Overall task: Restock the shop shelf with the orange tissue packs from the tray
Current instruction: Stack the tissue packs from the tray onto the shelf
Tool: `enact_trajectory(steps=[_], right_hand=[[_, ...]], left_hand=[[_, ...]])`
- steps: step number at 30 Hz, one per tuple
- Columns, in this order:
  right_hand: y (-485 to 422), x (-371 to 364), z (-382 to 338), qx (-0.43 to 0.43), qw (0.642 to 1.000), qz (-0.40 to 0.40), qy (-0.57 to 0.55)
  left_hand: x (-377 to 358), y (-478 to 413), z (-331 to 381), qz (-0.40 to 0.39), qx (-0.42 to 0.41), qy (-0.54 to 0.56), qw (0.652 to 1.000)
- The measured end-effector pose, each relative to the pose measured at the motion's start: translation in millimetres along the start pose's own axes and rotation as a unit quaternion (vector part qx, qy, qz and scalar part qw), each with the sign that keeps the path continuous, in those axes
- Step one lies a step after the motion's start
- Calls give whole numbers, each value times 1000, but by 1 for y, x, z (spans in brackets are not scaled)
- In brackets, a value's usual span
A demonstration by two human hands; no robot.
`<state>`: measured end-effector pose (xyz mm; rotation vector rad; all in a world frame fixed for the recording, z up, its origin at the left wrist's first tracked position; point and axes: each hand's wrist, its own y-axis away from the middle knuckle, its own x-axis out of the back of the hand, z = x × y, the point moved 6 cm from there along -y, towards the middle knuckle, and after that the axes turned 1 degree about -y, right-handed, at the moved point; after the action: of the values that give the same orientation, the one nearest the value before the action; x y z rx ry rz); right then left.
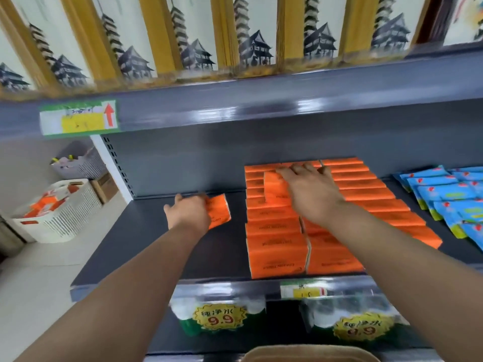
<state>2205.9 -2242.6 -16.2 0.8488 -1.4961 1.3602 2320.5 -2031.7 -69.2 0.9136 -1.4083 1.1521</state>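
Note:
Orange tissue packs (277, 244) fill the middle of the dark grey shelf (146, 231) in rows running front to back. My left hand (188, 211) holds one loose orange pack (219, 210) over the bare left part of the shelf. My right hand (309, 190) rests on top of the rows, fingers around an upright orange pack (274, 186) that sticks up above its neighbours. A white slatted tray (62, 212) with more orange packs stands on the floor at the far left.
Blue packets (449, 197) lie on the shelf to the right of the orange rows. An upper shelf edge (261, 105) overhangs closely. Bottled water packs (219, 317) sit on the shelf below. A grey basket (78, 163) and a cardboard box (104, 186) stand behind the tray.

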Motion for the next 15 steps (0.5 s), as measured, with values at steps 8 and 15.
enact_trajectory(steps=[8, 15], right_hand=[[-45, -13, 28, 44, 999, 22, -24], [-53, -15, 31, 64, 996, -6, -55]], left_hand=[[-31, -91, 38, 14, -5, -21, 1000], [-37, -137, 57, 52, -9, 8, 999]])
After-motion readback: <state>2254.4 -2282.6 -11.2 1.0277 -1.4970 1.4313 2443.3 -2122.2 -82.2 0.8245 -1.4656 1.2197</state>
